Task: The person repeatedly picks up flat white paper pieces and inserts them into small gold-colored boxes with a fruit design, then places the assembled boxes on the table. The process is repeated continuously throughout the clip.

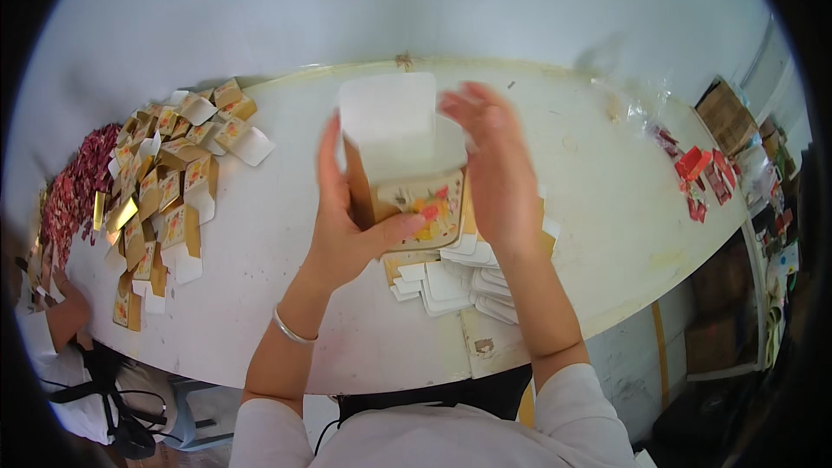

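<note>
Box (397, 149) in left hand (345, 236) partly hides flat cartons (446, 282); right hand (501, 165) blurred.

Nothing legible here — no words, numbers or signs can be read.

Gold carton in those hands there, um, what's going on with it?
A person's left hand holds an open gold carton, thumb on its floral panel, white flap raised. Their right hand, blurred, is open beside it; whether it touches is unclear. More cartons lie nearby on the white table, white flaps showing. On the left are a pile of gold cartons, a reddish heap and another person's hand.
</note>
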Demonstrator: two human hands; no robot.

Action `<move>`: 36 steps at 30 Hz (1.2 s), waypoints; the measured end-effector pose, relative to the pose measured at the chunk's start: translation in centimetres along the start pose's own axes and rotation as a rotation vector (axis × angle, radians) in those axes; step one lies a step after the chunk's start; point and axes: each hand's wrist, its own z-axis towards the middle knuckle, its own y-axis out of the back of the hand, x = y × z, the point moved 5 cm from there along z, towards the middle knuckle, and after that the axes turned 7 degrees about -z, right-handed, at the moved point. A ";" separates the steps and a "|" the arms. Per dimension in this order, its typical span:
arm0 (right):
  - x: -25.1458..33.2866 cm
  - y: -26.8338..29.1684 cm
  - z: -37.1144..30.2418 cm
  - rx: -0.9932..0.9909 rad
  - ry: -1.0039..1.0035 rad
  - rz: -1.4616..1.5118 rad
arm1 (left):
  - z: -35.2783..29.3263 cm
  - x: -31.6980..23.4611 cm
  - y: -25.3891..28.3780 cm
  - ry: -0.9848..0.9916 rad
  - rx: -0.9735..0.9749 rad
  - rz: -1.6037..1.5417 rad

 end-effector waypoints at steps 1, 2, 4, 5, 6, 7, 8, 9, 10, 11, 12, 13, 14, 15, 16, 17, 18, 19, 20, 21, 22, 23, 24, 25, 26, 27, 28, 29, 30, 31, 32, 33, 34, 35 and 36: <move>-1.2 -1.2 -0.2 0.122 -0.214 0.237 | 0.1 -0.1 0.1 -0.124 -0.005 0.095; -1.8 -1.6 -0.5 0.116 -0.316 0.274 | 0.0 0.0 0.4 -0.249 -0.010 0.190; -2.8 -2.3 -1.2 0.107 -0.525 0.349 | -0.2 0.1 0.6 -0.344 -0.015 0.313; -2.5 -2.5 -1.2 0.144 -0.518 0.392 | -0.3 0.1 0.8 -0.314 -0.014 0.341; -2.7 -2.3 -1.0 0.174 -0.515 0.411 | -0.4 0.1 1.2 -0.284 -0.014 0.369; -2.9 -2.1 -0.8 0.205 -0.507 0.430 | -0.3 -0.5 1.4 -0.333 0.073 0.737; -3.1 -2.1 -0.7 0.235 -0.498 0.449 | -0.3 -0.5 1.6 -0.325 0.081 0.707; -3.2 -1.9 -0.8 0.221 -0.490 0.416 | -0.4 -0.4 1.7 -0.318 0.090 0.678; -3.2 -1.9 -0.9 0.210 -0.481 0.383 | -0.3 -0.4 1.8 -0.313 0.095 0.648; -3.3 -1.8 -0.9 0.200 -0.471 0.349 | -0.2 -0.6 1.9 -0.320 0.097 0.678; -3.2 -1.9 -0.8 0.203 -0.444 0.333 | 0.0 -0.8 2.2 -0.327 0.099 0.708; -3.4 -1.8 -0.8 0.203 -0.419 0.322 | 0.2 -1.0 2.1 -0.329 0.103 0.739; -3.5 -1.7 -0.8 0.203 -0.395 0.310 | 0.4 -1.1 2.3 -0.232 0.021 0.577; -3.8 -1.9 -0.8 0.233 -0.382 0.301 | 0.5 -1.4 2.1 -0.136 -0.059 0.414; -4.0 -2.1 -0.8 0.262 -0.368 0.290 | 0.6 -1.5 2.2 -0.043 -0.138 0.249; -4.1 -2.3 -0.8 0.292 -0.353 0.278 | 0.6 -1.5 2.3 -0.031 -0.121 0.223; -3.9 -2.4 -0.7 0.321 -0.292 0.258 | 0.7 -1.3 2.5 -0.015 -0.120 0.224; -3.7 -2.5 -0.5 0.354 -0.233 0.236 | 0.8 -1.2 2.9 -0.001 -0.123 0.224; -3.4 -2.6 -0.5 0.387 -0.173 0.215 | 0.8 -1.2 3.1 0.012 -0.126 0.224; -3.2 -2.7 -0.5 0.390 -0.141 0.175 | 0.8 -1.4 3.2 0.007 -0.103 0.250; -3.0 -2.6 -0.5 0.391 -0.110 0.130 | 0.8 -1.4 3.2 0.002 -0.078 0.272; -2.8 -2.6 -0.5 0.392 -0.078 0.086 | 0.8 -1.4 3.2 -0.003 -0.053 0.293; -2.9 -2.6 -0.6 0.378 -0.082 0.057 | 0.7 -1.4 3.1 -0.023 -0.042 0.335; -3.0 -2.5 -0.6 0.363 -0.088 0.027 | 0.7 -1.4 2.8 -0.040 -0.031 0.376; -3.1 -2.4 -0.7 0.347 -0.094 -0.002 | 0.6 -1.5 2.6 -0.057 -0.020 0.417; -3.0 -2.3 -0.7 0.333 -0.066 -0.061 | 0.6 -1.5 2.5 -0.051 -0.019 0.364; -2.6 -2.3 -0.7 0.322 -0.036 -0.116 | 0.5 -1.7 2.4 -0.047 -0.020 0.315; -2.2 -2.3 -0.7 0.311 -0.006 -0.171 | 0.4 -1.8 2.3 -0.044 -0.022 0.267; -1.8 -2.4 -0.7 0.322 -0.015 -0.188 | 0.4 -1.8 2.3 -0.045 -0.008 0.267; -1.3 -2.3 -0.5 0.332 -0.024 -0.206 | 0.4 -1.7 2.3 -0.046 0.007 0.267; -1.2 -2.3 -0.4 0.343 -0.032 -0.224 | 0.4 -1.6 2.2 -0.047 0.022 0.267; -1.3 -2.3 -0.4 0.351 -0.023 -0.202 | 0.4 -1.7 2.2 -0.044 0.034 0.265; -1.5 -2.2 -0.3 0.357 -0.014 -0.181 | 0.4 -1.7 2.1 -0.041 0.047 0.261; -1.6 -2.1 -0.3 0.364 -0.005 -0.160 | 0.4 -1.7 2.0 -0.037 0.061 0.257; -1.7 -2.1 -0.3 0.374 -0.012 -0.151 | 0.4 -1.6 2.0 -0.034 0.062 0.261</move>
